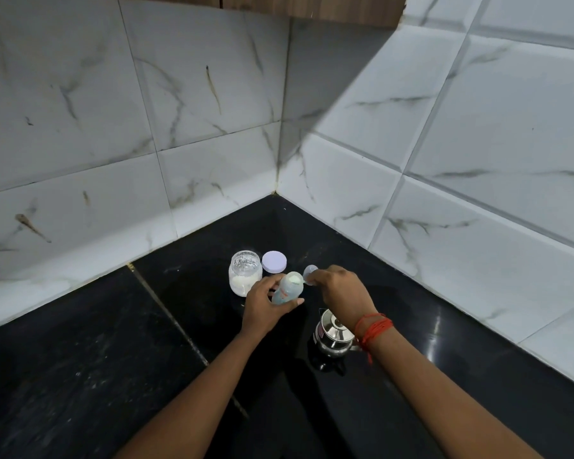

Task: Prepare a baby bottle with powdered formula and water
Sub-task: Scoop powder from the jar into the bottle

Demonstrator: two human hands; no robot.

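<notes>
On the black counter (80, 359) a clear, bluish baby bottle (287, 289) stands uncapped, white powder showing at its mouth. My left hand (265, 309) is wrapped around its body. My right hand (340, 289) pinches a small clear scoop (309, 273) right at the bottle's rim. Just behind the bottle, to the left, stands an open glass jar (245, 273) with white formula powder in its lower part. The jar's round pale lilac lid (274, 261) lies flat beside it.
A small shiny steel kettle (333, 336) stands under my right wrist, close to the bottle. White marbled tile walls (212, 144) meet in a corner just behind the jar. A red thread is tied round my right wrist.
</notes>
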